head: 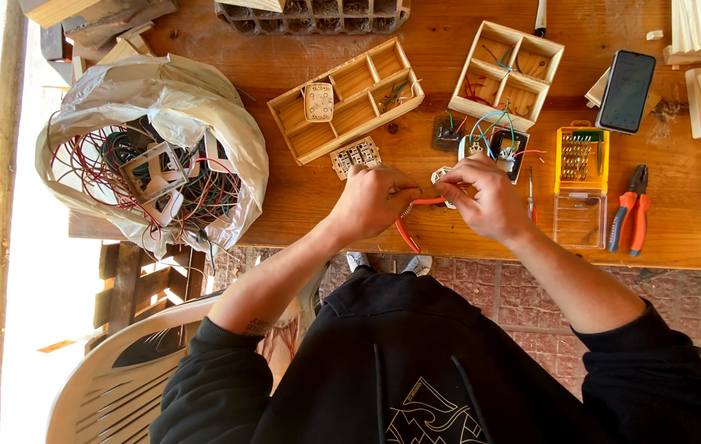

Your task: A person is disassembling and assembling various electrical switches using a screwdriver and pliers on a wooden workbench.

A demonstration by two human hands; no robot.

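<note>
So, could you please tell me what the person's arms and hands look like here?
Both hands, left hand and right hand, are bare, with no gloves, rings or watch showing. Black sweatshirt sleeves are pushed up to the elbows, and a small dark marking shows on the left forearm.

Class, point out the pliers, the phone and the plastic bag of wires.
pliers (630,210), head view, on the orange and blue handles.
phone (626,90), head view, middle of the dark screen.
plastic bag of wires (178,94), head view, on its crumpled upper rim.

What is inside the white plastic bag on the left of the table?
The plastic bag lies open, showing a tangle of red, green and dark wires with several white switch frames on top. Whatever lies beneath the tangle or under the bag's folded edges is covered.
</note>
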